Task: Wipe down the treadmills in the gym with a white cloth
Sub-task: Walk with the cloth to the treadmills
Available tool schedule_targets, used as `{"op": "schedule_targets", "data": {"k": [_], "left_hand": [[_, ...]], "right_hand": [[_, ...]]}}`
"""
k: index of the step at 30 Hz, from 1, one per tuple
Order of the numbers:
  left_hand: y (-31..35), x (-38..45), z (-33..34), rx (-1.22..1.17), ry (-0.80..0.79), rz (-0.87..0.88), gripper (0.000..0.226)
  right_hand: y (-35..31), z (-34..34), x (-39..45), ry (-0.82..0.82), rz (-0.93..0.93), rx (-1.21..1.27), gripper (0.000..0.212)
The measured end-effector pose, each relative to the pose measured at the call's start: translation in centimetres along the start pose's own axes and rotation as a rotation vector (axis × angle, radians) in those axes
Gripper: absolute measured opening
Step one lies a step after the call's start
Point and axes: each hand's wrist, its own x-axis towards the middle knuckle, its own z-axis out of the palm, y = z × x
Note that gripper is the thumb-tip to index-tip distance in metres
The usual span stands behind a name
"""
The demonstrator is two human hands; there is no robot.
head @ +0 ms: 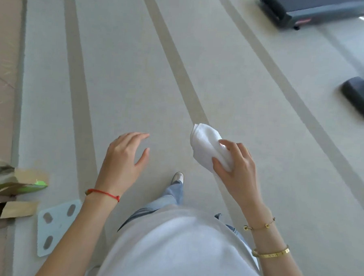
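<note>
Crossing pale striped carpet (pixel 127 71), we count two treadmills (pixel 322 12) far right, one white cloth (pixel 206 145) pinched in our right hand (pixel 236 170), left hand (pixel 123 156) loosely spread, holding nothing.

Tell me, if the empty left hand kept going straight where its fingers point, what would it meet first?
Probably nothing soon: the left hand points up-right over bare floor. The treadmill lies far off in that direction, though depth is unclear.

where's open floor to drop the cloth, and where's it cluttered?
Open: the striped floor ahead of both hands, between the left edging and the treadmills top right. The right hand holds the white cloth; the left hand is free. Crowded: paper bags and a scale lower left, and a machine base at right.
</note>
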Motion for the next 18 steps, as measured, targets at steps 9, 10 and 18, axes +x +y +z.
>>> {"op": "schedule_targets", "data": {"k": [9, 10, 18], "left_hand": [[3.1, 21.9, 4.1, -0.027, -0.118, 0.246, 0.033], [3.6, 23.9, 4.7, -0.031, -0.132, 0.269, 0.033], [7.2, 38.6, 11.1, -0.052, -0.227, 0.394, 0.033]], "right_hand": [[4.1, -1.6, 14.7, 0.175, 0.156, -0.023, 0.038], [4.7, -1.8, 15.9, 0.189, 0.179, -0.031, 0.038], [11.3, -3.6, 26.3, 0.293, 0.316, -0.076, 0.038]]}}
